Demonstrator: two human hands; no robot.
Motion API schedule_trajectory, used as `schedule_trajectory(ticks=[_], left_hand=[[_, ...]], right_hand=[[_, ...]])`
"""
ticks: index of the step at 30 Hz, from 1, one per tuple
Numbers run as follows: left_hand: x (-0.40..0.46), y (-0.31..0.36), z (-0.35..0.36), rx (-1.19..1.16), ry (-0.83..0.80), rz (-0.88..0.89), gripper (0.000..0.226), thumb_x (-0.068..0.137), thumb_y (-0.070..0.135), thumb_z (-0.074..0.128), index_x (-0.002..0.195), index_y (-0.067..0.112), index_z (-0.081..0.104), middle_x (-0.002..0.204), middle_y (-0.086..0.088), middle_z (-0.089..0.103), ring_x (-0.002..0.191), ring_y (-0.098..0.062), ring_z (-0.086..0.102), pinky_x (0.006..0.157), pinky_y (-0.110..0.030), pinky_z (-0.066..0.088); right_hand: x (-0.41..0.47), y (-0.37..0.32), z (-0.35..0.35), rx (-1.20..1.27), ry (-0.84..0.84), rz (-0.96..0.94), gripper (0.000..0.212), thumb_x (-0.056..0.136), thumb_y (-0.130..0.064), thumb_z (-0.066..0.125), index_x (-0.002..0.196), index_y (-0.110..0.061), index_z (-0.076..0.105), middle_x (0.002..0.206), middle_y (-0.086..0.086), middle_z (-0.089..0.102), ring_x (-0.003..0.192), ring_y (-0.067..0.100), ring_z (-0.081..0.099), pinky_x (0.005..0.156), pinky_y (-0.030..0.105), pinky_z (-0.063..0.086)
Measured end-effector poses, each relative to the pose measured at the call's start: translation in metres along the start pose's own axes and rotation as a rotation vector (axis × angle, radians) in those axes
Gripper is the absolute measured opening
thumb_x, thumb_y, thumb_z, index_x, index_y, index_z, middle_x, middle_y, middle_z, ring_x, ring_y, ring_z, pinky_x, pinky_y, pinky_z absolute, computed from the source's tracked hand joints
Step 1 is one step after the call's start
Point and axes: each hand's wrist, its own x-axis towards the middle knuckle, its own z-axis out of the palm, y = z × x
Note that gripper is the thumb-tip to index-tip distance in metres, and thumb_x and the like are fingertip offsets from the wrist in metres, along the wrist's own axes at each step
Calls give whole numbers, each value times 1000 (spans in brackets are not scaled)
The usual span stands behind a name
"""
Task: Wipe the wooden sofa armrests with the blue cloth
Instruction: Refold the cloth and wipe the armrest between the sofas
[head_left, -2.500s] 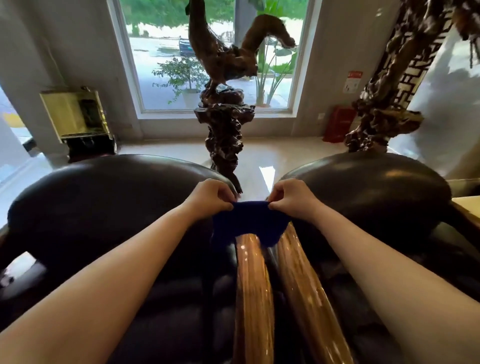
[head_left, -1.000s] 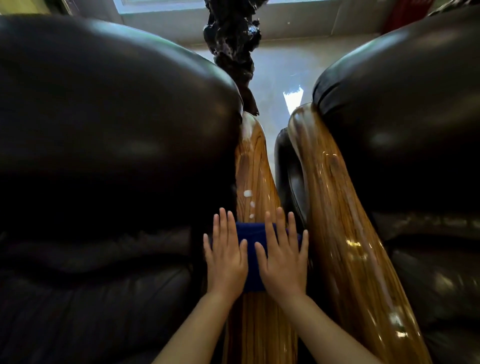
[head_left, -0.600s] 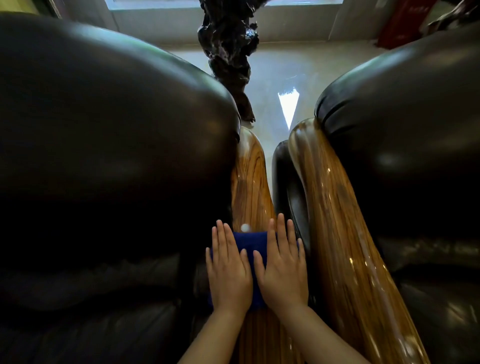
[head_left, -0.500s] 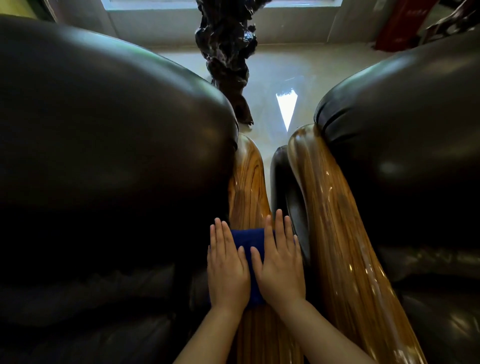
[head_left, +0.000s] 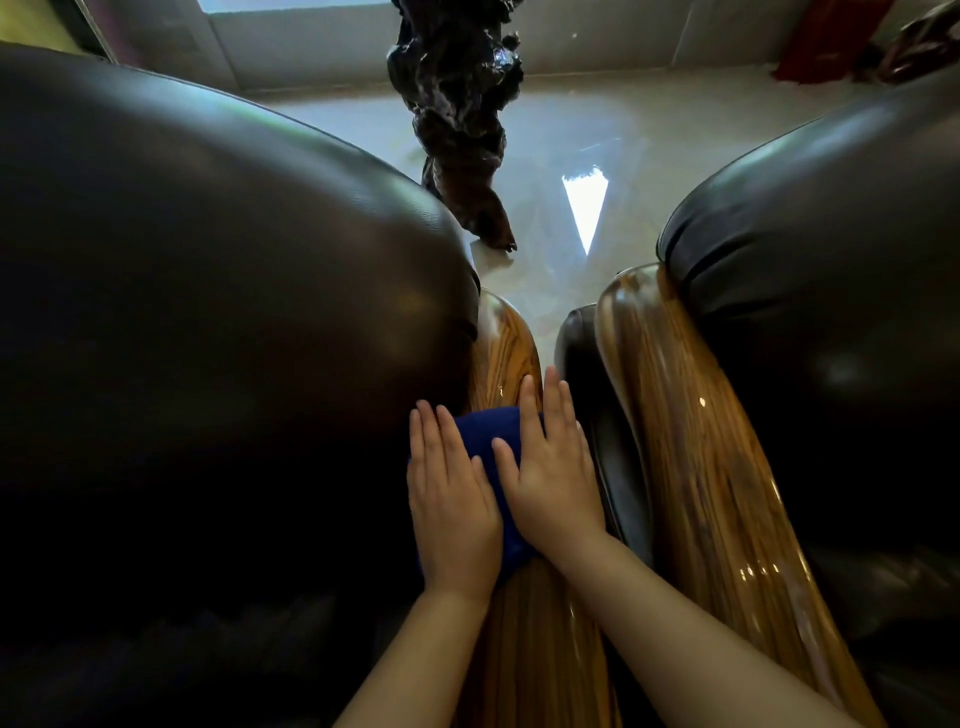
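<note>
- I see two dark leather sofas: the left sofa (head_left: 208, 322) fills most of the view, and the right sofa (head_left: 831, 312) bulges in at the far edge.
- Between them run two glossy wooden armrests. The left armrest (head_left: 506, 353) lies directly under my hands; the right armrest (head_left: 691, 467) runs alongside, apart from it, with a dark leather strip between.
- A dark carved sculpture (head_left: 457, 104) stands on the pale polished floor (head_left: 571, 135) beyond the armrest ends.
- My left hand (head_left: 452, 504) lies flat, fingers straight, pressing the near left part of the cloth.
- My right hand (head_left: 550, 467) lies flat likewise, fingers extended, with its fingertips reaching past the far cloth edge onto bare wood.
- Neither hand grasps anything; both press palm-down.
- The blue cloth (head_left: 491, 431) sits draped across the left armrest, pinned under both palms, partly visible between them.
- Handling judgement: the cloth appears soft, light and limp. The lacquered wood looks slick, so the cloth will likely slide easily; flat palm pressure on its upper face, as here, should suit better than pinching an edge.
- The right armrest is not covered by the cloth.
</note>
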Motion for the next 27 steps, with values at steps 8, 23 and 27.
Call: schedule_trajectory(ticks=[8,23,27], left_hand=[[9,-1,0,-128,10,8,52,98,20,25,141,14,-4,152,3,-7,138,-4,-12,114,-26,3],[-16,-6,-25,-28,-270,71,52,99,20,24,145,17,1,157,3,-1,140,-2,-4,111,-17,0],[6,1,-30,63,-358,44,53,99,17,24,145,9,1,157,-5,-1,144,-12,1,115,-25,6]], right_hand=[[11,-2,-2,-92,-4,5,66,92,-50,23,140,-29,-18,150,-4,-26,141,14,-20,114,47,-3],[-23,10,-19,45,-128,-93,53,99,-28,29,146,-21,7,158,-3,2,144,11,0,115,31,5],[1,0,-22,-32,-176,-59,52,99,-25,29,146,-17,9,158,2,3,145,16,4,116,36,11]])
